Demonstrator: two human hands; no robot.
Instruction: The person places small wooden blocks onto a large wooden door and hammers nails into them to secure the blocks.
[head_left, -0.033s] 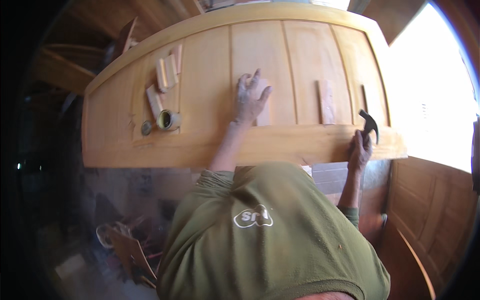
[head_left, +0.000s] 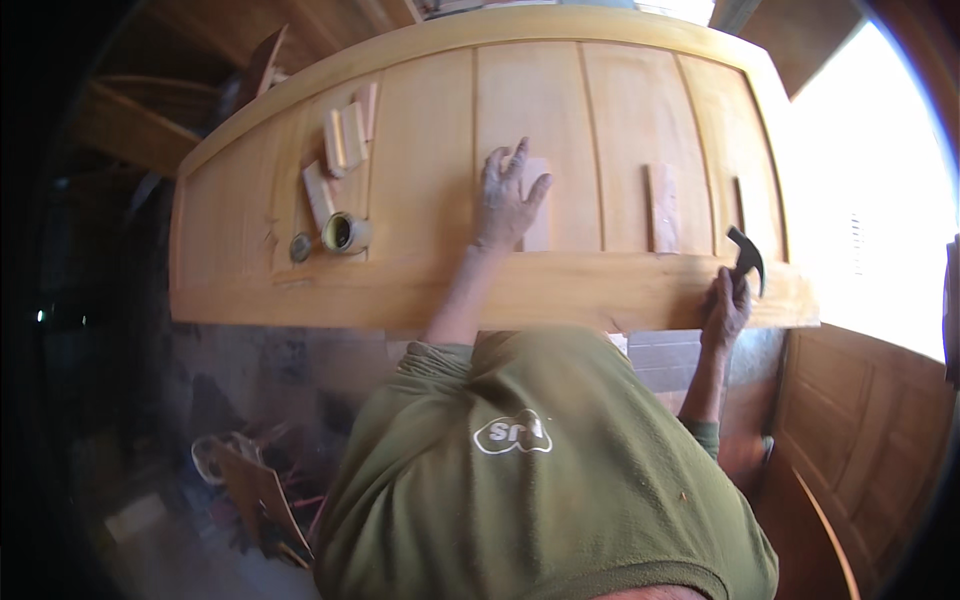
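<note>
A large pale wooden panel door [head_left: 425, 170] lies flat in front of me. My left hand [head_left: 508, 208] rests over a short wood strip [head_left: 537, 228] on one of its planks, fingers spread and dusted with white. In my right hand [head_left: 727, 308] is a claw hammer [head_left: 748, 262], gripped by the handle close to the door's near rail, with its head pointing away from me. Between the two hands another pinkish wood strip [head_left: 663, 210] lies on the door. A thin dark strip [head_left: 741, 205] stands out just beyond the hammer.
On the door's left part are several loose wood pieces [head_left: 346, 140], an open can [head_left: 360, 235] and a round lid [head_left: 300, 247]. At lower right leans a brown panelled door [head_left: 860, 400]. Boards and scraps [head_left: 255, 490] clutter the floor at lower left.
The door and what lies on it sit slightly farther right in the picture. Both hands keep about the same place on the door, and the hammer stays in the right one.
</note>
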